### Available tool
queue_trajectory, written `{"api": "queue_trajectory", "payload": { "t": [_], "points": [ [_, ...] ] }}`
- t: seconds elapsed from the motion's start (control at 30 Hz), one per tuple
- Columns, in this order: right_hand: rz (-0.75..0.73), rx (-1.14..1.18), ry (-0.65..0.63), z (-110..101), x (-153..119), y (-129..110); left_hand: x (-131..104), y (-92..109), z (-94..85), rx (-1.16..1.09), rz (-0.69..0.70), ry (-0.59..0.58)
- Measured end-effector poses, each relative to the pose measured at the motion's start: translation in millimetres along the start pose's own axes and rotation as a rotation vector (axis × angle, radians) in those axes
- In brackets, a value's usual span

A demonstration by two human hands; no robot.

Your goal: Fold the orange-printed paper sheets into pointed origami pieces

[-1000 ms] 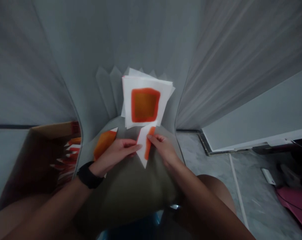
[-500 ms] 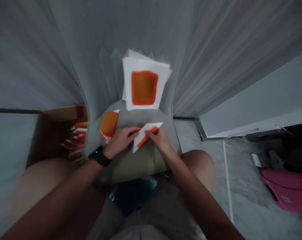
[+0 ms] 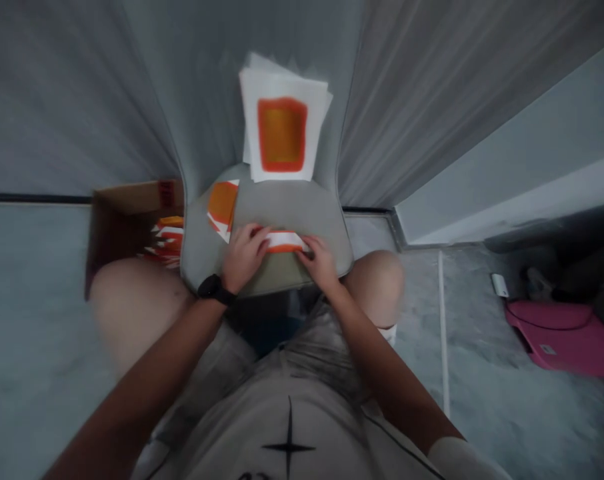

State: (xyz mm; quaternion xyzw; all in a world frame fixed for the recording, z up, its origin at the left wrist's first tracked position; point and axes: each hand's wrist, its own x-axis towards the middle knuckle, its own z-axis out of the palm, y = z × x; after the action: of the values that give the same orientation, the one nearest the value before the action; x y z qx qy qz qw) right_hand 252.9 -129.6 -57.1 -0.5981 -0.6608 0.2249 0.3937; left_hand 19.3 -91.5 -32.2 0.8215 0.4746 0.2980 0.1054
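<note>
A folded strip of white and orange paper [image 3: 284,241] lies level over the front of the grey chair seat [image 3: 267,207]. My left hand [image 3: 245,253] grips its left end, and my right hand [image 3: 319,260] pinches its right end. Behind them, a stack of white sheets [image 3: 285,87] with an orange square printed on the top one leans on the chair back. Left of my hands, a folded orange and white piece [image 3: 223,205] rests on the seat.
A cardboard box [image 3: 132,197] holding several orange and white folded pieces [image 3: 169,241] stands on the floor left of the chair. My knees flank the seat. A pink object [image 3: 565,337] with a cable and a small white device [image 3: 499,285] are on the floor at right.
The held paper has turned from slanted to level and looks narrower. My hands are farther apart, at its two ends. The camera view has shifted, with the chair and stack now higher in the picture.
</note>
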Motion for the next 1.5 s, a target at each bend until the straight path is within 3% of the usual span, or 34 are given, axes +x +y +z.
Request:
{"api": "queue_trajectory", "payload": {
  "t": [0.13,0.27,0.4,0.53,0.93,1.33,1.5],
  "points": [
    [-0.07,-0.098,0.046,6,-12,1,-30,4,-1.7,-0.002,-0.089,0.087],
    [-0.148,-0.164,-0.059,1,-13,3,-48,1,-6.5,-0.073,-0.073,0.078],
    [-0.221,-0.184,-0.177,-11,-15,4,-48,-4,-10.3,-0.094,-0.021,-0.021],
    [-0.273,-0.19,-0.188,-16,-20,7,-45,-7,-13.2,-0.084,0.004,-0.092],
    [-0.292,-0.186,-0.255,-25,-32,5,-48,-29,-30.0,-0.207,0.112,-0.158],
    [-0.332,-0.157,-0.129,-19,-28,15,-57,-24,-19.4,-0.161,0.077,-0.065],
    [-0.24,-0.145,-0.04,-13,-8,11,-46,-20,-15.9,-0.101,-0.046,0.013]
  ]
}}
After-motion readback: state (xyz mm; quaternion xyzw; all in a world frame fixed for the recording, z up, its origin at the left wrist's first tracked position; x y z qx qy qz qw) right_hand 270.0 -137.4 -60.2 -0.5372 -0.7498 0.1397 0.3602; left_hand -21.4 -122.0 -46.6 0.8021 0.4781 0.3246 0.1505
